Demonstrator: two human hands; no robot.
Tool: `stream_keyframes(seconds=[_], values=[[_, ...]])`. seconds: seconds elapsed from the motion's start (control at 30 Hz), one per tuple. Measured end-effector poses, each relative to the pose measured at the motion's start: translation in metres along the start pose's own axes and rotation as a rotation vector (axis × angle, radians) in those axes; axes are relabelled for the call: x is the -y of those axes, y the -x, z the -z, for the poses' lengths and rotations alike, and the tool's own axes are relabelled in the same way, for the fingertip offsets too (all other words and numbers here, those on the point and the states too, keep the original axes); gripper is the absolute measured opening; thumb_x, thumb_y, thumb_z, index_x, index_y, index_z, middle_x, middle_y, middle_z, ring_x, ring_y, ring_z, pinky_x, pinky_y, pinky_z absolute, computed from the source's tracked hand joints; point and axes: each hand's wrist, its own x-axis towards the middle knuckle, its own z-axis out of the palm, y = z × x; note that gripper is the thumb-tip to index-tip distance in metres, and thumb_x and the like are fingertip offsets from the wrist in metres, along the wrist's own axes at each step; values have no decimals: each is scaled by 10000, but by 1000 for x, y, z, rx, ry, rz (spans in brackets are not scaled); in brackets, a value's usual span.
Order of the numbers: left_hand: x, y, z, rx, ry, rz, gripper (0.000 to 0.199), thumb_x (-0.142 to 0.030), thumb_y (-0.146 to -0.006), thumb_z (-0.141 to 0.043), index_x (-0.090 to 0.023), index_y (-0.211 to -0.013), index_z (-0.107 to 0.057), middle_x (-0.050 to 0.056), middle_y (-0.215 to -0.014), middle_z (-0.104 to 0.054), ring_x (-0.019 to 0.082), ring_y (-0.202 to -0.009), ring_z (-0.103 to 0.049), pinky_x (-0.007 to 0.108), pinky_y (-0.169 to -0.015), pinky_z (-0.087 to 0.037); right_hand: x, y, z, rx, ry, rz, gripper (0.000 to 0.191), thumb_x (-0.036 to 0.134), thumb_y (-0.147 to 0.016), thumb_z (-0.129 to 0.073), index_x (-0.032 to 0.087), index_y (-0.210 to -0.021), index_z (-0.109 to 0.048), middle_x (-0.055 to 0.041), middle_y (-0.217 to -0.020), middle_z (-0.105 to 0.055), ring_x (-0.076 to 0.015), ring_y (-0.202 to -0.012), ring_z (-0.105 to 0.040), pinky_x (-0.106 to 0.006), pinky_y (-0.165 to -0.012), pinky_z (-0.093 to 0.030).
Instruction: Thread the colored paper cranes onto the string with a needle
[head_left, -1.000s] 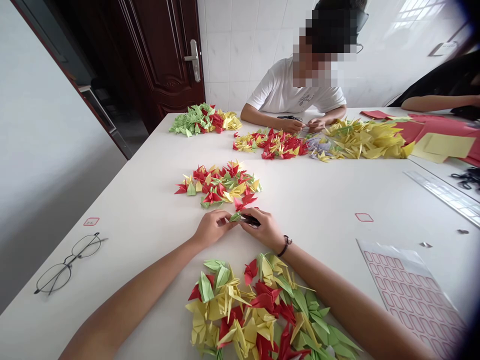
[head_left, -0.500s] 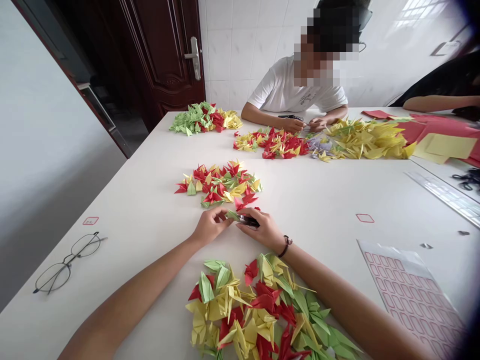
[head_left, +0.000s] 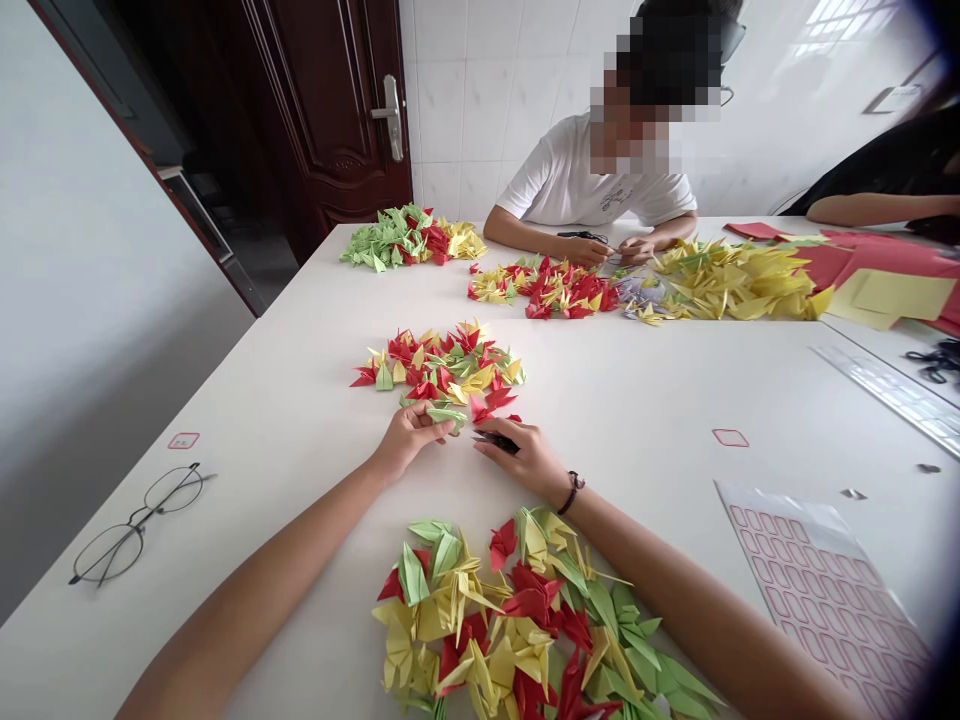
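Note:
My left hand (head_left: 412,440) pinches a green folded paper crane (head_left: 448,416) between thumb and fingers, just above the table. To its right, my right hand (head_left: 525,458) is closed around a small dark pointed tool (head_left: 498,440), which looks like thread snips; most of it is hidden in the palm. The tool's tip and the green crane are apart. Just beyond both hands lies a pile of red, yellow and green paper cranes (head_left: 442,362), with a red crane (head_left: 491,402) at its near edge. Between my forearms spreads a larger pile of cranes (head_left: 510,620).
Eyeglasses (head_left: 139,525) lie at the left. A sheet of red-framed labels (head_left: 817,570) and a clear ruler (head_left: 892,400) are on the right. Across the table (head_left: 300,380), a person in a white shirt (head_left: 592,170) works behind more crane piles (head_left: 555,288). Another person's arm (head_left: 870,208) rests at far right.
My left hand has moved slightly left and up with the green crane, away from the tool. The crane has turned and shows more. My right hand has stayed nearly still.

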Motion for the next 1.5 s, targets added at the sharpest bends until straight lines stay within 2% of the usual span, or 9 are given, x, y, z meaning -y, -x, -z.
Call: stream_keyframes(seconds=[0.13,0.37,0.63,0.93,1.17,1.33,1.43,1.5], values=[[-1,2,-1,59,-53,16,272,-269,-614,-708,-137,-619,-470,-23,-600,-560,83,-597,-502,219,-581,-386,0,0,0,10,0,3,215,351,-802,-525,180,-910,-600,-63,-813,-669,-157,-668,-607,-262,-617,-464],[-1,1,-2,91,-81,6,353,-307,-607,-710,-145,-575,-398,-59,-530,-435,57,-527,-400,197,-508,-289,0,0,0,10,16,4,202,348,-800,-527,182,-885,-605,-52,-766,-660,-145,-625,-585,-252,-590,-453],[0,1,-3,90,-104,20,364,-344,-572,-725,-143,-568,-421,-55,-533,-429,61,-528,-395,200,-512,-288,-2,2,-2,-2,28,-1,188,342,-800,-524,192,-873,-609,-55,-792,-667,-150,-640,-594,-258,-612,-461],[0,0,-1,108,-109,28,342,-356,-578,-721,-146,-609,-453,-28,-579,-525,94,-588,-490,226,-564,-351,-1,2,-2,-8,78,-1,189,349,-803,-517,190,-855,-605,-42,-726,-655,-133,-573,-564,-239,-563,-436],[-2,1,-2,62,-104,7,296,-358,-604,-704,-143,-670,-510,4,-645,-593,106,-617,-530,238,-586,-409,2,1,0,-32,84,-46,164,326,-810,-499,200,-832,-602,-37,-737,-662,-141,-591,-573,-247,-556,-429],[-1,1,-5,-15,-103,-2,307,-397,-638,-666,-147,-760,-537,10,-702,-590,114,-616,-549,243,-579,-435,3,-1,2,-57,32,-98,191,353,-799,-513,191,-869,-586,-32,-750,-652,-140,-622,-573,-249,-583,-439],[3,3,-8,-75,-170,-14,341,-409,-679,-627,-162,-887,-518,13,-756,-589,118,-637,-550,246,-595,-439,3,-1,3,-31,13,-100,222,374,-791,-524,186,-900,-569,-29,-753,-644,-138,-634,-569,-246,-592,-438],[6,5,-10,-130,-280,-76,353,-396,-707,-603,-178,-968,-510,12,-771,-582,116,-655,-532,238,-609,-427,3,-1,2,-21,6,-99,223,376,-793,-522,187,-903,-564,-24,-746,-642,-134,-628,-567,-244,-591,-436]])
